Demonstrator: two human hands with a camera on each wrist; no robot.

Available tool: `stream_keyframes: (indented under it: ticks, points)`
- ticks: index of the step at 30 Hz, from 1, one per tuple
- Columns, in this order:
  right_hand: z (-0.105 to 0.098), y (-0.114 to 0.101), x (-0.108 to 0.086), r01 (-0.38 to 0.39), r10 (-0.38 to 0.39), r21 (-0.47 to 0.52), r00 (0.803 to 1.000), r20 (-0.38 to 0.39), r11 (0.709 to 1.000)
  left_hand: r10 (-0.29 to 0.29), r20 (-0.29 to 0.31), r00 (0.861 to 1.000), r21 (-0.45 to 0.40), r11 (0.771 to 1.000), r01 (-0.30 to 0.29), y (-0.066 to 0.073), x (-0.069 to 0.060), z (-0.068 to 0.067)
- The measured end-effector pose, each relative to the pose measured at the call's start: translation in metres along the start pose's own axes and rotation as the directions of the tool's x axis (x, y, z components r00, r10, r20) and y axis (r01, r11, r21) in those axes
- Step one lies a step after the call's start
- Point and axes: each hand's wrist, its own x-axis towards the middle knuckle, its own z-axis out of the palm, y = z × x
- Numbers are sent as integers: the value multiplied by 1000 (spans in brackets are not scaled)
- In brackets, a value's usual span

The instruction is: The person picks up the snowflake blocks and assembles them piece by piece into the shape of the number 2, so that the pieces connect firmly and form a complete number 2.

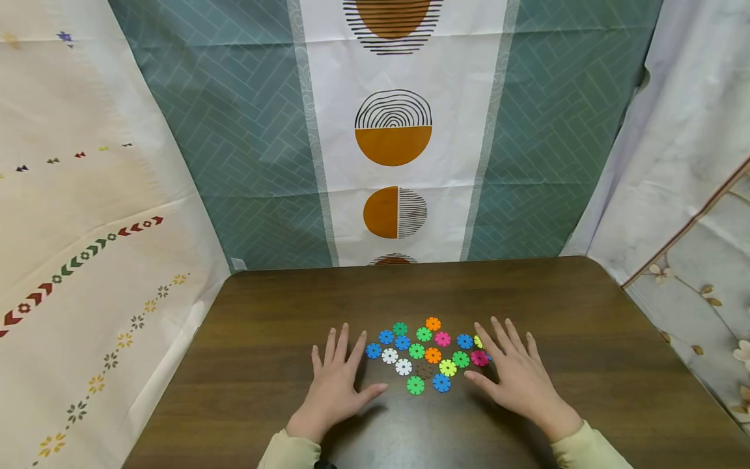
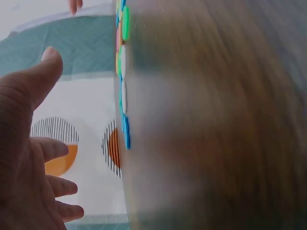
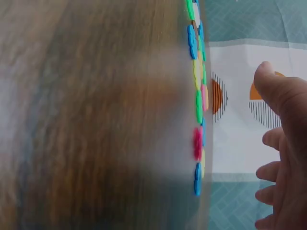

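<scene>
Several small notched plastic discs (image 1: 416,351) in green, blue, orange, white, pink, yellow and brown lie flat in a loose cluster on the wooden table. My left hand (image 1: 336,387) is spread beside the cluster's left edge, nearest a blue disc (image 1: 374,350), and holds nothing. At the other side my right hand (image 1: 523,383), fingers also spread, partly covers a yellow disc and a blue one, close to a dark pink disc (image 1: 480,357). Both wrist views show straight fingers apart from the discs, seen edge-on as a thin row (image 3: 198,106).
Dark brown wood forms the table (image 1: 263,312), with rounded far corners. Behind it hangs a teal and white cloth (image 1: 457,163) with orange half circles. Patterned pale cloths flank the left (image 1: 88,208) and right (image 1: 680,169) sides.
</scene>
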Motion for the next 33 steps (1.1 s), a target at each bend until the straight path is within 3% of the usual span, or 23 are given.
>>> stream_keyframes:
  ticks: [8,17,26,33]
  points:
    - [6,-10,5,73,-73,17,997,-21,997,118,27,993,39,992,-119,25,10,5]
    - [14,-24,11,170,-170,-5,984,-52,985,254,72,965,155,952,-262,51,20,18]
    - [18,-39,15,304,-304,-30,953,1,952,286,101,953,174,938,-300,62,29,27]
    - [20,-46,19,357,-356,-7,934,39,934,286,100,953,221,927,-302,66,32,31]
